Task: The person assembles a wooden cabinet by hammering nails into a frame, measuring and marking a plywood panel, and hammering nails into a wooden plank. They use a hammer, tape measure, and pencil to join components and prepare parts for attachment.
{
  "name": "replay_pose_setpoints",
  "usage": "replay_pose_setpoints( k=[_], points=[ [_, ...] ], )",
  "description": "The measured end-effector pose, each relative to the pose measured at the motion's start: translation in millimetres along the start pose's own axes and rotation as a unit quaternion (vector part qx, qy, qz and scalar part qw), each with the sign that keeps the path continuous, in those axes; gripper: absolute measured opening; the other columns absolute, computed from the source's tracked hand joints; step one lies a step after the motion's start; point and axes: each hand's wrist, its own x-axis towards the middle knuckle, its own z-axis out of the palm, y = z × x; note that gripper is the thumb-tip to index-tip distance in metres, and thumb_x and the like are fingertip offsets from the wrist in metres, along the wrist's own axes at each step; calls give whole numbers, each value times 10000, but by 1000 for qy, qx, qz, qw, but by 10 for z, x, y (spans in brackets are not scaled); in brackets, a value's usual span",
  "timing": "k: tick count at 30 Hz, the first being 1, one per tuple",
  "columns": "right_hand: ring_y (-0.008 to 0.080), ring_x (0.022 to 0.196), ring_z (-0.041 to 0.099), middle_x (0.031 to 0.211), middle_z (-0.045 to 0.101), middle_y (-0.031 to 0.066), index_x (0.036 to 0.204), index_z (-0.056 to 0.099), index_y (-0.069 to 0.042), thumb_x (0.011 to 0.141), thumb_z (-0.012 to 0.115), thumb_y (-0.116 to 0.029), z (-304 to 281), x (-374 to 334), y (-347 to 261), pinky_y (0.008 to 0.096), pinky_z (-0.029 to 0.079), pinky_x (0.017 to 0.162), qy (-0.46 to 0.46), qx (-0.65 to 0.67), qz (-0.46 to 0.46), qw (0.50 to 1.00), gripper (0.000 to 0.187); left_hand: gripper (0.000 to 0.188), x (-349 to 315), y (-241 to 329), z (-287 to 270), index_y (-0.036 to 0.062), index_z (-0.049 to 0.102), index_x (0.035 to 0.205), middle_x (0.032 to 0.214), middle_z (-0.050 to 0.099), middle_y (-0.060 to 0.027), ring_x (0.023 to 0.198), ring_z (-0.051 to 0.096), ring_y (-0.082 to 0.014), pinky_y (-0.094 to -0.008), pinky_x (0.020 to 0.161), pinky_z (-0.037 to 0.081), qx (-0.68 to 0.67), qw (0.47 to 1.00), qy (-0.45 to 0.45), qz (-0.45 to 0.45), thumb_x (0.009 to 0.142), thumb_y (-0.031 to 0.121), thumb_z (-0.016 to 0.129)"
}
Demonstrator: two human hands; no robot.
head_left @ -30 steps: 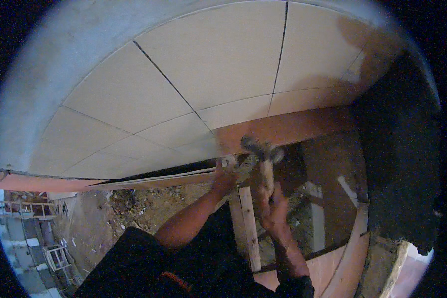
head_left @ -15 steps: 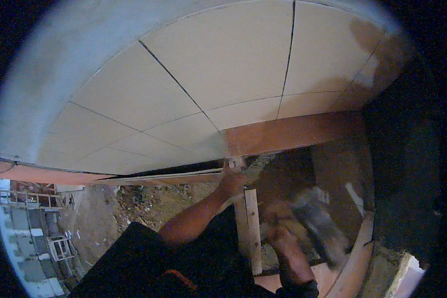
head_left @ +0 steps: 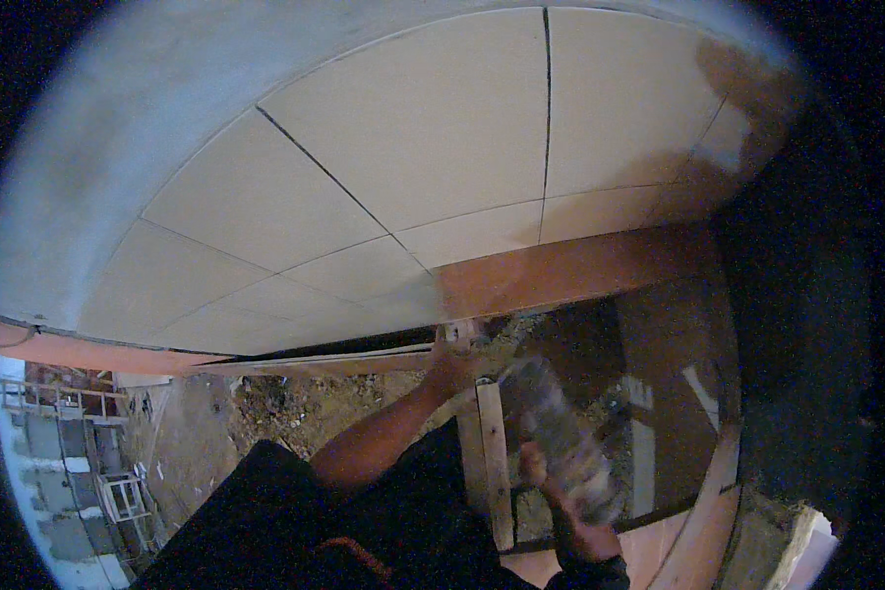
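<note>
My left hand point(head_left: 452, 359) reaches up to the lower edge of the tiled surface point(head_left: 442, 128), beside the end of an orange-brown strip point(head_left: 580, 265). Its fingers are closed around a small pale piece point(head_left: 459, 331) at that edge; its kind is hard to make out. Lower and to the right, my right hand point(head_left: 534, 464) is closed on a long, flat grey tool point(head_left: 565, 433), smeared by motion, so its kind cannot be told. The tool slants across the opening and overlaps my right forearm. Between my arms stand two narrow wooden boards point(head_left: 497, 462), side by side.
A thin wooden batten point(head_left: 344, 362) runs leftward under the tiles. Below lies rubble-strewn ground point(head_left: 285, 408). A dark wall point(head_left: 806, 344) closes off the right side, with a curved orange-brown edge point(head_left: 708, 501) near it. Block masonry point(head_left: 59, 472) and a wooden frame point(head_left: 123, 497) are at far left.
The grey tool has swung left and up toward the boards, and my right hand has shifted slightly left. My left hand stays at the tile edge. The view has shifted slightly.
</note>
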Motion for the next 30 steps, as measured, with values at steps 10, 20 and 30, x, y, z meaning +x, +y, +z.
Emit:
replay_pose_setpoints(
  k=[10, 20, 30],
  points=[
    [406, 812, 689, 935, 701, 243, 1166, 624, -42, 947, 666, -298, -68, 234, -119, 487, 540, 692, -29, 60, 73, 995, 340, 414, 27, -37, 293, 180, 551, 1375, 1448, 536, -144, 1323, 486, -422, -696, 1180, 62, 138, 971, -183, -65, 976, 282, 507],
    [409, 791, 681, 913, 699, 229, 1169, 630, -27, 981, 598, -349, 430, 269, 305, 448, 552, 695, -219, -74, 168, 958, 374, 430, 220, 102, -66, 158, 645, 1271, 1269, 647, -120, 1223, 578, -338, -666, 1103, 271, 24, 989, -95, -110, 848, 227, 607],
    [400, 871, 692, 1004, 701, 226, 1106, 630, -18, 967, 619, -379, 436, -305, 115, 457, 546, 760, 63, -82, -13, 995, 387, 388, 37, 264, -273, 82, 661, 1193, 1155, 686, -153, 1122, 638, -360, -684, 1086, 310, -119, 976, -36, -178, 834, 226, 626]
  ],
)
